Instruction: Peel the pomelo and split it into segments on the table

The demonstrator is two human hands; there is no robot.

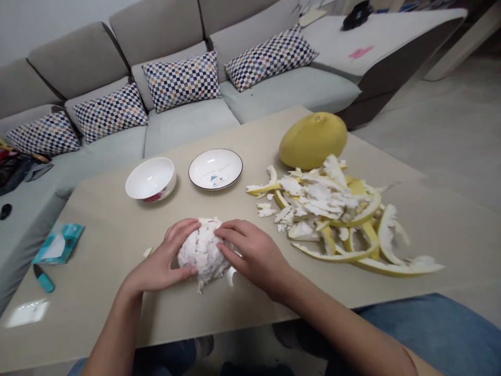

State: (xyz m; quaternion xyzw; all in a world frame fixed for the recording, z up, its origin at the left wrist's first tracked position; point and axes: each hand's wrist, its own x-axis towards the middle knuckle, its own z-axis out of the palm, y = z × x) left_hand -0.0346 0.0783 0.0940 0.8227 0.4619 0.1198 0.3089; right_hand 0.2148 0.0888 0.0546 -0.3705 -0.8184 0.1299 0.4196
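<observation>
both hands (211, 256) grip the peeled white fruit (204, 251), peel scraps (326, 209) piled to the right.

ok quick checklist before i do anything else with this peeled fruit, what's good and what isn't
1. Left hand on the peeled fruit: ok, on its left side.
2. Right hand on the fruit: ok, fingertips at its upper right.
3. Visible surface free of white pith: not ok, pith covers most of it.
4. Underside intact: cannot tell, hidden from view.
5. Bowl and plate upright: ok, both just beyond the fruit.
6. Peel heap apart from the plate: ok, it lies to the right.
</observation>
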